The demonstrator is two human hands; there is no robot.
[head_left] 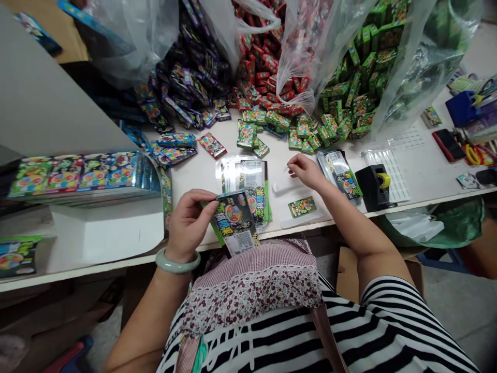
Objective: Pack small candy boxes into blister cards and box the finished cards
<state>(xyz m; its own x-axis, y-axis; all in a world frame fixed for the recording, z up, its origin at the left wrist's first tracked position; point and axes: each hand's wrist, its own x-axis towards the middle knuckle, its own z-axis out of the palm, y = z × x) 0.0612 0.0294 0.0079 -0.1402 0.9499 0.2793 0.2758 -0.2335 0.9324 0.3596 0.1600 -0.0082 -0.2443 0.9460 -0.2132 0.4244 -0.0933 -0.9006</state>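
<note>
My left hand (192, 220), with a pale green bangle at the wrist, grips a dark candy pack (235, 220) by one end. The pack is tilted near the table's front edge. Behind it lies a stack of similar packs with clear plastic sleeves (254, 181). My right hand (305, 171) is closed in a pinch over the table; whatever its fingertips hold is too small to make out. Below that hand lie a clear plastic piece (283, 187) and a small green card (302, 206).
Purple boxes (186, 88), red boxes (264, 67) and green boxes (349, 98) spill from plastic bags at the back. A black tape dispenser (375, 186) and more packs (344, 176) stand at right. A white carton (112, 228) with packed boxes is at left.
</note>
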